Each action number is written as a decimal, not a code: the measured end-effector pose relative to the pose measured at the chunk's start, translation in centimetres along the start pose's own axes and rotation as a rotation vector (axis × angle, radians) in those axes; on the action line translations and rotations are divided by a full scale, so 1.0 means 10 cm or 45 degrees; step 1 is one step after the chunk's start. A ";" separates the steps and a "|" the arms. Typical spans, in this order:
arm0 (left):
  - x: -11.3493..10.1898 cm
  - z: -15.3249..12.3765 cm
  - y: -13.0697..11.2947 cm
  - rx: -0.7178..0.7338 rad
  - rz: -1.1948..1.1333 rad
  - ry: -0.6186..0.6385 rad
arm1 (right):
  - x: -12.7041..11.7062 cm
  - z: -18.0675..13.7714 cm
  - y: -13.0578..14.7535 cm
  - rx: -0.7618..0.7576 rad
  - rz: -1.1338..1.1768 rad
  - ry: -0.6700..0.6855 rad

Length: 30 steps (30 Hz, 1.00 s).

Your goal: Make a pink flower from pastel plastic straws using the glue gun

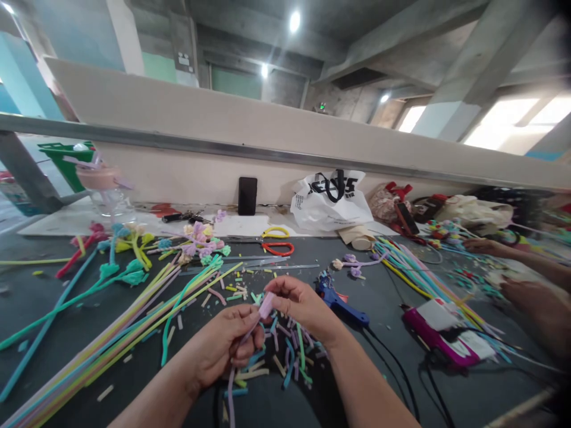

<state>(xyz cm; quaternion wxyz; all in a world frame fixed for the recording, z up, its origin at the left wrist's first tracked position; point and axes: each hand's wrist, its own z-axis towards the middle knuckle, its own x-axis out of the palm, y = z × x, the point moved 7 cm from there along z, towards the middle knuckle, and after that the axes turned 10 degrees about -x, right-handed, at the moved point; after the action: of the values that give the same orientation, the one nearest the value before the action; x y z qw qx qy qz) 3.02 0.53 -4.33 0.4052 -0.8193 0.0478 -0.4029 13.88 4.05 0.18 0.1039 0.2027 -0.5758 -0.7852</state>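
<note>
Your left hand grips a thin lilac fuzzy stem, and your right hand pinches the pale lilac block-like piece at its upper end. Both hold them just left of the blue plastic glue gun, above the black worktop. Short multicoloured fuzzy scraps lie left of that gun, nearer you; scissors with red and yellow handles lie beyond it, to its left. Right of it you have a magenta-and-white glue gun; well left, a bundle of long pastel fuzzy stems.
</note>
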 end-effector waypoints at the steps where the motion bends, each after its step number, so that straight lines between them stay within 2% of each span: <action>1: 0.00 0.00 0.00 0.003 -0.002 -0.003 | 0.02 0.00 0.02 -0.006 0.014 0.026; 4: 0.00 0.01 0.01 0.005 0.001 -0.003 | 0.06 0.00 0.08 0.010 -0.007 0.067; 10: 0.00 0.00 0.02 0.006 0.020 -0.019 | 0.09 0.03 0.11 0.006 -0.260 0.078; 13: -0.01 0.00 0.01 0.012 0.012 -0.032 | 0.08 0.02 0.09 -0.034 -0.202 0.087; 15: -0.04 0.01 0.00 0.020 -0.012 -0.056 | 0.02 0.02 0.09 -0.114 -0.046 0.019; 17: -0.08 0.02 -0.02 0.045 -0.032 -0.092 | -0.10 0.01 0.11 -0.201 0.082 -0.142; 19: -0.11 0.02 -0.04 0.079 -0.049 -0.126 | -0.24 0.00 0.10 -0.235 0.089 -0.328; 23: -0.14 0.01 -0.06 0.105 -0.076 -0.151 | -0.43 -0.02 0.06 -0.178 -0.216 -0.551; 26: -0.18 0.01 -0.04 0.092 -0.120 -0.173 | -0.50 -0.02 0.00 -0.075 -0.547 -0.588; 30: -0.22 0.01 -0.04 0.079 -0.219 -0.183 | -0.58 -0.01 -0.12 0.010 -0.762 -0.597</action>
<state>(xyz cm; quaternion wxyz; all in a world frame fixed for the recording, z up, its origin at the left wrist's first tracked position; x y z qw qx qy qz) 1.55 1.69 -5.44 0.3968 -0.8341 -0.0642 -0.3777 19.24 6.63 0.22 -0.2654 0.1769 -0.5023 -0.8037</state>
